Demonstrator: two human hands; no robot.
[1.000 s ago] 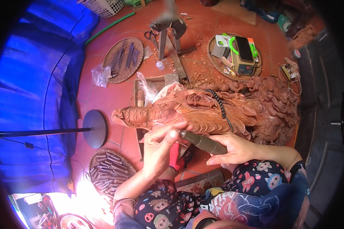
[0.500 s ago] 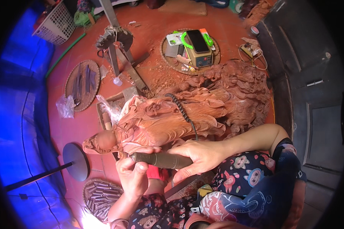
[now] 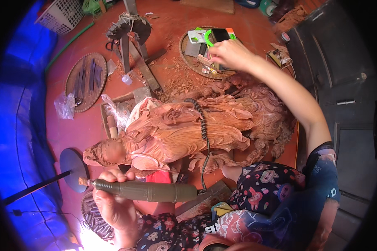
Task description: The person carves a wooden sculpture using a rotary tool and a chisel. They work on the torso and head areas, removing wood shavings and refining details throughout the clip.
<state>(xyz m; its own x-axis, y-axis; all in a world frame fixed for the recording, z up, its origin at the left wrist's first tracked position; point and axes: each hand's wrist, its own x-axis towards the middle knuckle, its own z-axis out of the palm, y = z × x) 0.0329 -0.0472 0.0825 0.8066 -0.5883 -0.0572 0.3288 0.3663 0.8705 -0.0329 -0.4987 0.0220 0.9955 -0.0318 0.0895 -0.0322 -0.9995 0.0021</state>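
Observation:
My left hand (image 3: 117,209) grips the front part of a dark green rotary tool handpiece (image 3: 159,191), its small brownish tip pointing left. From the rear end a coiled cable (image 3: 203,121) runs up across a reddish carved wooden statue (image 3: 176,129), which lies on its side in front of me with the head to the left. Stretched far out, my right hand (image 3: 230,54) is at the control box on a round woven tray (image 3: 184,56). Its fingers are bent and closed, and the hand covers most of the box. What its fingertips hold or press is hidden.
A phone (image 3: 220,35) and green-edged cases lie on the tray. Metal files rest on another woven tray (image 3: 86,83) at left. A stand (image 3: 130,46) rises behind the statue. A lamp's round black disc (image 3: 74,169) and a basket of bits (image 3: 97,219) are at near left.
My right hand has let go of the handpiece's rear and reached out to the control box. My left hand has carried the handpiece left and lower, away from the statue.

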